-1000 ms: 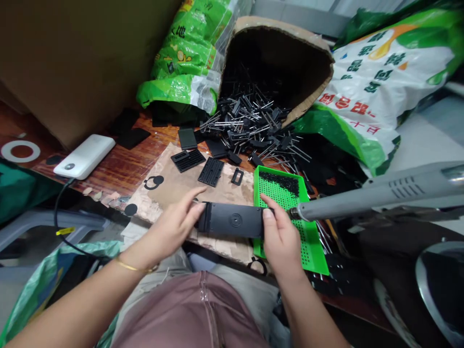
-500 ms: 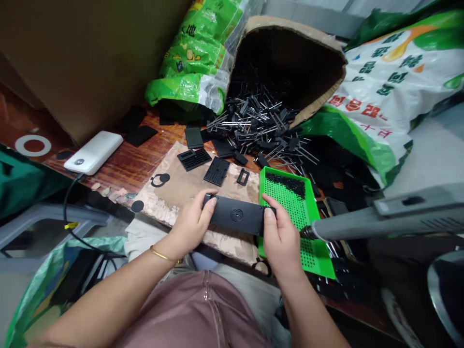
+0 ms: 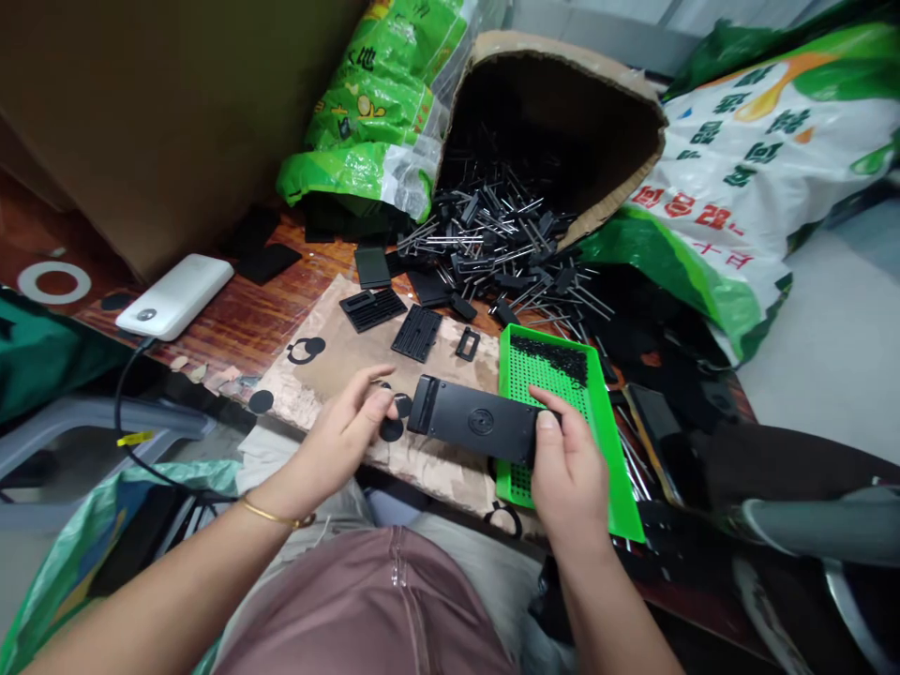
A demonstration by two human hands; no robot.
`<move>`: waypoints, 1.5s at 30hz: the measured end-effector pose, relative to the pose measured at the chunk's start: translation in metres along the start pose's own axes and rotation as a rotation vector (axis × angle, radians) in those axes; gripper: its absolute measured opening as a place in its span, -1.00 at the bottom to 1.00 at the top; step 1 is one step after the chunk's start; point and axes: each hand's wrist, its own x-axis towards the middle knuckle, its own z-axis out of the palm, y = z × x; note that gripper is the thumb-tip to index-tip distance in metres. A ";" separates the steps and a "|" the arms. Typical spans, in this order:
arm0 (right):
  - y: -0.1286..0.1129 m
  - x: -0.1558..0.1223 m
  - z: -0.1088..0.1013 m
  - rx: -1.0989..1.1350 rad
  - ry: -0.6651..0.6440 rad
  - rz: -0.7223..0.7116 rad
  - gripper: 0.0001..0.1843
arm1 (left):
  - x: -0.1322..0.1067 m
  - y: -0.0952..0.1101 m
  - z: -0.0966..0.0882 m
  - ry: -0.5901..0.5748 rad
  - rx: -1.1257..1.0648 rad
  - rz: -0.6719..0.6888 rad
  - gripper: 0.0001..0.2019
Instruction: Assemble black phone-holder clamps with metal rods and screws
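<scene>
My right hand (image 3: 569, 469) grips the right end of a black rectangular plastic plate (image 3: 478, 422) with a round mark in its middle, holding it tilted over the torn cardboard sheet (image 3: 337, 361) and the green perforated tray (image 3: 605, 469). My left hand (image 3: 344, 431) is off the plate, just left of it, with its fingers loosely apart. Its thumb tip rests by two small black discs (image 3: 392, 429) that lie on the cardboard. I cannot tell whether it pinches one.
Black grille pieces (image 3: 416, 333) lie on the cardboard. A tipped cardboard box (image 3: 619, 103) spills black clips with metal pins (image 3: 492, 248). Green printed sacks (image 3: 366, 103) flank it. A white power bank (image 3: 174, 295) sits left. A grey tool (image 3: 816, 530) hangs at lower right.
My left hand let go of the plate's left end and drew back to the left, uncovering two black discs. The plate tilted and shifted right. The grey tool dropped toward the lower right.
</scene>
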 end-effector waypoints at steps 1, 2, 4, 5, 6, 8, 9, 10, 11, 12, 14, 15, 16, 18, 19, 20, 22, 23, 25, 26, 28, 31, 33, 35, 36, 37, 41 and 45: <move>-0.002 0.000 0.001 0.002 0.000 -0.006 -0.57 | -0.001 0.001 0.006 -0.003 0.008 0.005 -0.54; -0.003 -0.001 0.003 0.005 -0.004 -0.013 -0.57 | -0.001 0.002 0.012 0.001 0.032 0.015 -0.56; -0.006 -0.003 0.006 0.006 -0.016 -0.032 -0.57 | 0.000 0.004 0.021 0.035 0.099 0.038 -0.61; -0.006 -0.004 0.006 0.002 -0.026 -0.041 -0.57 | 0.002 0.005 0.022 0.051 0.136 0.054 -0.63; -0.005 -0.005 0.005 -0.006 -0.037 -0.044 -0.57 | 0.003 0.005 0.020 0.062 0.172 0.070 -0.65; 0.000 -0.006 -0.002 -0.026 -0.052 -0.033 -0.58 | 0.006 0.006 0.007 0.067 0.244 0.099 -0.65; 0.003 -0.007 -0.007 -0.038 -0.051 -0.022 -0.58 | 0.006 0.006 -0.002 0.066 0.281 0.109 -0.65; 0.006 -0.008 -0.011 -0.046 -0.048 -0.008 -0.58 | 0.007 0.006 -0.012 0.078 0.322 0.119 -0.64; 0.008 -0.010 -0.013 -0.050 -0.046 0.002 -0.59 | 0.007 0.007 -0.020 0.088 0.363 0.126 -0.64; 0.008 -0.010 -0.014 -0.050 -0.049 0.010 -0.59 | 0.006 0.008 -0.026 0.098 0.376 0.125 -0.64; 0.004 -0.011 -0.010 -0.032 -0.070 0.010 -0.60 | 0.005 0.009 -0.027 0.049 0.308 0.112 -0.61; 0.001 -0.011 -0.005 -0.017 -0.065 0.008 -0.61 | 0.003 0.009 -0.022 0.013 0.205 0.097 -0.58; -0.003 -0.010 0.000 0.009 -0.041 0.014 -0.61 | 0.001 0.007 -0.014 -0.025 0.058 0.077 -0.53; -0.010 -0.010 0.011 0.082 0.018 0.053 -0.61 | -0.004 0.002 0.008 -0.056 -0.322 0.024 -0.40; -0.013 -0.011 0.016 0.130 0.036 0.078 -0.61 | -0.007 0.000 0.019 -0.059 -0.508 -0.015 -0.36; -0.016 -0.013 0.020 0.178 0.034 0.098 -0.61 | -0.010 -0.002 0.030 -0.068 -0.665 -0.061 -0.34; -0.021 -0.021 0.024 0.267 -0.031 0.099 -0.61 | -0.013 -0.002 0.047 -0.086 -0.870 -0.157 -0.39; -0.023 -0.026 0.025 0.296 -0.096 0.082 -0.60 | -0.013 0.001 0.051 -0.075 -0.953 -0.199 -0.46; -0.025 -0.034 0.021 0.309 -0.295 0.029 -0.60 | -0.011 0.007 0.052 -0.008 -1.098 -0.256 -0.58; -0.025 -0.035 0.018 0.290 -0.405 -0.012 -0.60 | -0.009 0.010 0.049 0.008 -1.145 -0.282 -0.62; -0.025 -0.029 0.009 0.209 -0.527 -0.107 -0.63 | -0.006 0.012 0.038 -0.037 -1.160 -0.346 -0.64; -0.028 -0.005 -0.001 0.088 -0.408 -0.253 -0.64 | -0.007 0.009 0.025 -0.259 -1.074 -0.438 -0.63; -0.033 0.011 0.000 0.094 -0.405 -0.368 -0.58 | -0.010 0.005 0.023 -0.409 -1.013 -0.471 -0.60; -0.039 0.022 0.004 0.119 -0.461 -0.464 -0.58 | -0.015 0.003 0.024 -0.521 -0.947 -0.482 -0.57; -0.041 0.024 0.006 0.129 -0.489 -0.490 -0.61 | -0.017 0.004 0.025 -0.554 -0.913 -0.480 -0.56; -0.042 0.025 0.008 0.138 -0.501 -0.498 -0.66 | -0.019 0.004 0.026 -0.573 -0.884 -0.475 -0.57; -0.041 0.015 0.009 0.170 -0.379 -0.427 -0.74 | -0.028 0.006 0.027 -0.628 -0.837 -0.486 -0.67; -0.036 0.007 0.004 0.186 -0.281 -0.417 -0.77 | -0.036 0.003 0.026 -0.668 -0.784 -0.510 -0.68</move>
